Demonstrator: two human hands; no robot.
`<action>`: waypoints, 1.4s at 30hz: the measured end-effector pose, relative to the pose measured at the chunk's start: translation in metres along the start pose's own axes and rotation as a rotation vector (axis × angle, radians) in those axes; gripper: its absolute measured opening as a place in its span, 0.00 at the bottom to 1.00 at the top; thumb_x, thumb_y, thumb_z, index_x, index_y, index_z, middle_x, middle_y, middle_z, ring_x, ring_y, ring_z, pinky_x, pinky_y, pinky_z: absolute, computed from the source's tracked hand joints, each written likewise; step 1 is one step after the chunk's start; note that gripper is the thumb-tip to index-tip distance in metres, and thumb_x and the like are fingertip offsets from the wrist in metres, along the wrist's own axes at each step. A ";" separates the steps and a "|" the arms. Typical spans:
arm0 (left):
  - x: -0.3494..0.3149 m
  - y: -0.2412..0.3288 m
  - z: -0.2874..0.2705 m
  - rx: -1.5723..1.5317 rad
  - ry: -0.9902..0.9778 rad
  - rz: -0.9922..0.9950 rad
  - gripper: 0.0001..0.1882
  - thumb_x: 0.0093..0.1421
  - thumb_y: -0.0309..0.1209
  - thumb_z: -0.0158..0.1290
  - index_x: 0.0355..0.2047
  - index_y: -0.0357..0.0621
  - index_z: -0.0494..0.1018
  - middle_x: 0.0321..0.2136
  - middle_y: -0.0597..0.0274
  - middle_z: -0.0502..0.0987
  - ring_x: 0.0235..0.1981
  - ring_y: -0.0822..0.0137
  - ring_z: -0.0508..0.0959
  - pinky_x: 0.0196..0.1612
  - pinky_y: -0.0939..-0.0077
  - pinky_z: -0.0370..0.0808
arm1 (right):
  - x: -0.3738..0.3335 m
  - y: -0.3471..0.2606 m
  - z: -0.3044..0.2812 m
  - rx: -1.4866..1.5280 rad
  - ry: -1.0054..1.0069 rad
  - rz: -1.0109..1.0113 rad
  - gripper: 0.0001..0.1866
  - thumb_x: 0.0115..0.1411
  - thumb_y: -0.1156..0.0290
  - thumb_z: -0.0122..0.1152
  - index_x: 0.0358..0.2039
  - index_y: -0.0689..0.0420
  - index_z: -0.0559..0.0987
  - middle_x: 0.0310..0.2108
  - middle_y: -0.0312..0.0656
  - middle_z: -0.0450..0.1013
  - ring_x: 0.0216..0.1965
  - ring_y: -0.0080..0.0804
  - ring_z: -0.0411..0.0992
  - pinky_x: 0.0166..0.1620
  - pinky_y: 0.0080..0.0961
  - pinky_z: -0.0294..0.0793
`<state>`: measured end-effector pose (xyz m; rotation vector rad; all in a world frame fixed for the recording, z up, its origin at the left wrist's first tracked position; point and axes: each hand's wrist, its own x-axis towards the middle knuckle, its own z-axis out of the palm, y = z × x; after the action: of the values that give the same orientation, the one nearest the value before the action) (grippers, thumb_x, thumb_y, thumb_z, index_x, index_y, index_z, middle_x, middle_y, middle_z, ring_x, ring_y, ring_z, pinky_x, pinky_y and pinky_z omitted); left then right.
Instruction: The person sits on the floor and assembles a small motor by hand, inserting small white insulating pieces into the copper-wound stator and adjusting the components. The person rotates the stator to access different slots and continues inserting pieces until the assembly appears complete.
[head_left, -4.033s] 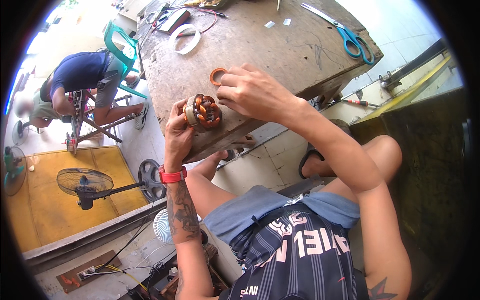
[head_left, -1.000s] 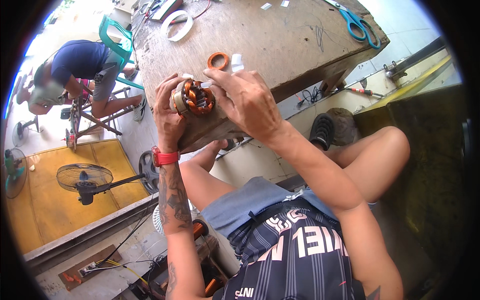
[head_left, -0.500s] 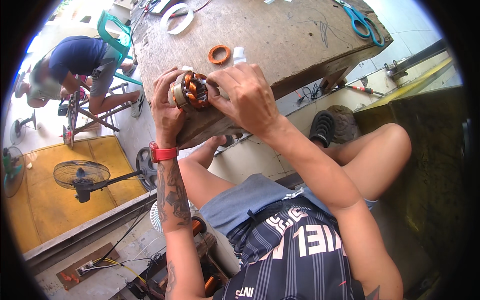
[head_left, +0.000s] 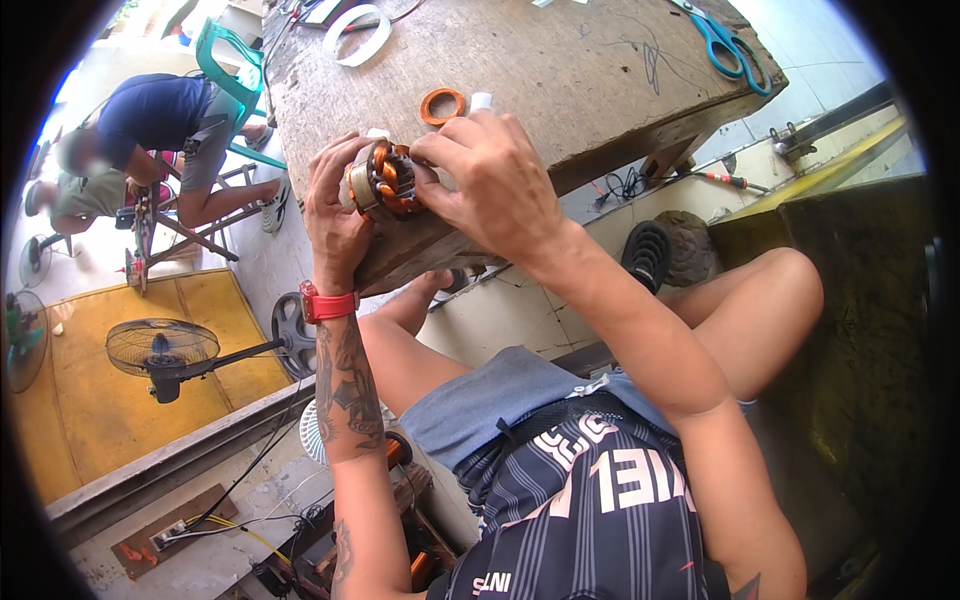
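Observation:
My left hand is wrapped around a motor stator, a pale metal ring with copper wire coils, held at the near edge of the wooden table. At the stator's right side, my right hand has its thumb and fingertips pinched together against the slots and coils. Whatever lies between those fingertips is hidden. Just beyond the hands a loose orange-copper wire coil lies flat on the table. Beside it is a small white strip, partly behind my right hand.
The wooden table carries a white tape ring at its far left and blue-handled scissors at far right. A black fan stands at left. Two other people sit bent over work near a green chair.
My right hand has shifted slightly at the stator, its fingers still pinched. The left hand keeps its hold, with the stator turned only a little. Behind, a co-worker's head has moved.

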<state>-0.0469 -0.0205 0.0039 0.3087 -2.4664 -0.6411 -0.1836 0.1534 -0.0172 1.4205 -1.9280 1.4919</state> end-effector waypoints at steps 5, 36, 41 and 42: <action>0.000 -0.001 -0.001 0.005 -0.013 0.002 0.28 0.49 0.29 0.67 0.54 0.44 0.81 0.55 0.55 0.81 0.62 0.54 0.76 0.66 0.60 0.72 | 0.010 0.000 -0.004 0.058 -0.102 0.048 0.08 0.57 0.70 0.71 0.37 0.57 0.86 0.34 0.44 0.80 0.41 0.43 0.78 0.50 0.39 0.75; -0.002 0.000 -0.003 -0.049 -0.084 -0.048 0.35 0.48 0.28 0.71 0.59 0.38 0.75 0.60 0.48 0.77 0.64 0.56 0.75 0.67 0.63 0.72 | -0.023 0.011 -0.012 -0.194 -0.260 -0.226 0.23 0.65 0.70 0.55 0.60 0.54 0.81 0.52 0.37 0.79 0.52 0.34 0.76 0.59 0.31 0.72; -0.006 -0.003 -0.002 -0.286 -0.067 -0.231 0.27 0.54 0.27 0.68 0.56 0.40 0.79 0.57 0.52 0.78 0.63 0.58 0.75 0.65 0.65 0.72 | -0.016 0.004 -0.018 -0.248 -0.272 -0.230 0.21 0.65 0.71 0.55 0.58 0.55 0.82 0.49 0.39 0.79 0.51 0.35 0.77 0.58 0.34 0.74; -0.007 -0.003 -0.004 -0.364 -0.083 -0.257 0.26 0.57 0.27 0.67 0.56 0.39 0.78 0.57 0.51 0.78 0.63 0.59 0.75 0.64 0.66 0.73 | -0.015 0.004 -0.022 -0.214 -0.249 -0.214 0.21 0.65 0.71 0.56 0.58 0.55 0.82 0.49 0.39 0.79 0.50 0.36 0.77 0.57 0.35 0.74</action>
<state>-0.0386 -0.0220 0.0022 0.4651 -2.3446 -1.2135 -0.1872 0.1793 -0.0218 1.7136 -1.9321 1.0224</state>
